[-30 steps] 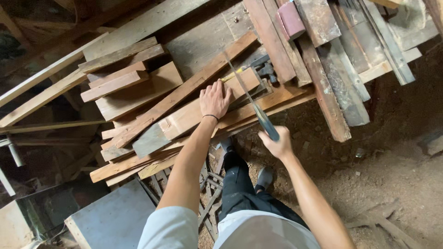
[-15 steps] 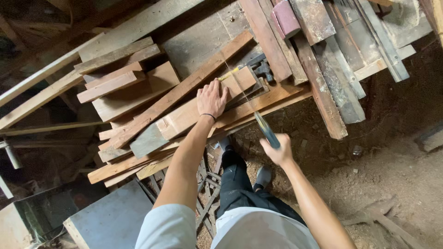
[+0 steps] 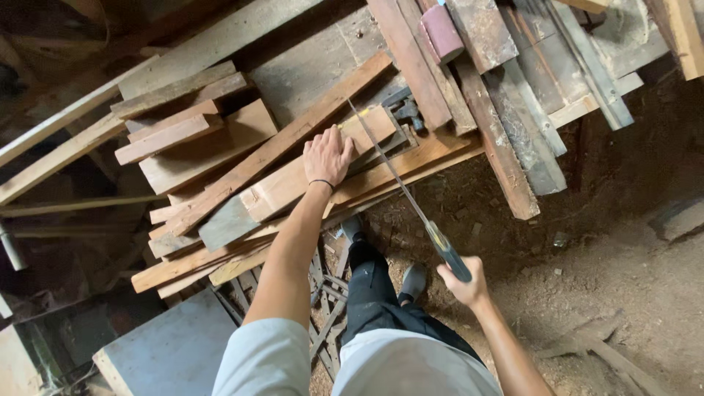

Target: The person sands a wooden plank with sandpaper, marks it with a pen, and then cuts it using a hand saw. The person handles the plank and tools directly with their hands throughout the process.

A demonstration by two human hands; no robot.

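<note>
The left hand [image 3: 328, 155] presses flat, fingers spread and gripping nothing, on a pale, thick wooden block [image 3: 293, 183] that lies across the stack of boards near the middle of the scene. A thin dark band circles that wrist. The right hand [image 3: 463, 282] is clenched around the dark blue-and-black handle of a long, narrow-bladed handsaw [image 3: 400, 187], well nearer than the block and off to the right. The blade runs up and to the left from the fist, and its far end crosses the block's right end, just beside the left hand's fingers; whether the teeth sit in a cut is too fine to tell.

Under the block lies a long reddish-brown plank [image 3: 279, 143] slanting from near-left to far-right, and flat orange-toned boards [image 3: 411, 161] jut out to the right. A dark metal clamp [image 3: 403, 110] sits just beyond the block's far end. Far right, weathered grey planks [image 3: 513, 125] lean in a bundle, with a dull pink cylinder [image 3: 444, 33] resting among them. Left, short brown offcuts [image 3: 176, 125] are piled. Near-left stands a grey-blue flat-topped box [image 3: 172, 352]. The dirt floor [image 3: 609, 279] on the right is littered with sawdust and chips. The person's dark trousers and grey shoes [image 3: 414, 279] show below the arms.
</note>
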